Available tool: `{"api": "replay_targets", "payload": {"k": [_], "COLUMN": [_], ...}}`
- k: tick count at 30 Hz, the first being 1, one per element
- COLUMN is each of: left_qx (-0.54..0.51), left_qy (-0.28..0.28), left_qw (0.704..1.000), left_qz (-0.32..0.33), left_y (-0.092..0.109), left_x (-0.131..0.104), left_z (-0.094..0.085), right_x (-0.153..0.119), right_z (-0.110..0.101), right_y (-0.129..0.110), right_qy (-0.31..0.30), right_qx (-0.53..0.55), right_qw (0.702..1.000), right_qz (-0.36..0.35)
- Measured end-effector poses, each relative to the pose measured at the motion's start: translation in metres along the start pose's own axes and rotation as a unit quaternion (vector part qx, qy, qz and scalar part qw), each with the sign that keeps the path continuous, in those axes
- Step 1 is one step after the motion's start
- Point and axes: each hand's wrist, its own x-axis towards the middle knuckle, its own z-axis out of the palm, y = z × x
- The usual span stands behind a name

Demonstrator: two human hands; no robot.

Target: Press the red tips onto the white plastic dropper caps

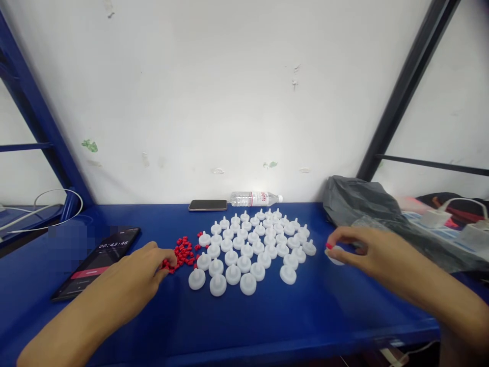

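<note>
My left hand (147,267) is at the left edge of a loose pile of small red caps (185,250). Its thumb and index finger curl together around a red cap there, partly hidden by the fingers. On the right, my right hand (353,247) pinches a small red cap (329,246) at the tip of a white round lid (336,259), whose rest is partly covered by the fingers. Between the hands, many white round lids with upright nozzles (248,284) stand in a broad group on the blue table (267,326). A few red caps lie among the lids' left side.
A large phone (99,260) showing a running timer lies left, beside my left forearm. Against the wall are another phone (208,205) and a clear bottle (254,199) on its side. A grey plastic bag (355,201) and white cables crowd the right end.
</note>
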Motion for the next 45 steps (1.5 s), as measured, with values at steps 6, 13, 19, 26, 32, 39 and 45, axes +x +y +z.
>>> {"api": "replay_targets", "payload": {"k": [6, 13, 19, 26, 32, 39, 45], "left_qx": [0.004, 0.027, 0.03, 0.035, 0.065, 0.065, 0.061], "left_qy": [-0.005, -0.035, -0.064, -0.088, -0.117, -0.122, -0.097], "left_qw": [1.0, 0.998, 0.996, 0.993, 0.989, 0.988, 0.993], "left_qz": [-0.027, -0.036, -0.047, -0.069, -0.063, -0.064, -0.04], "left_y": [0.001, -0.004, -0.002, 0.002, 0.011, 0.012, 0.021], "left_x": [0.002, 0.011, 0.015, 0.02, 0.02, 0.02, 0.016], "left_z": [-0.001, 0.005, 0.004, 0.004, -0.001, 0.003, -0.005], "right_x": [0.002, 0.008, 0.003, 0.0, 0.0, 0.0, -0.006], "right_z": [0.008, 0.017, 0.016, 0.021, 0.032, 0.034, 0.03], "right_y": [0.011, 0.015, 0.007, -0.029, -0.05, -0.062, -0.064], "right_qy": [-0.182, -0.233, -0.196, -0.24, -0.257, -0.258, -0.218], "right_qx": [0.012, 0.023, 0.011, 0.033, 0.035, 0.016, 0.056], "right_qw": [0.982, 0.969, 0.977, 0.969, 0.966, 0.965, 0.971], "right_qz": [0.056, 0.077, 0.083, 0.045, 0.003, -0.037, -0.084]}}
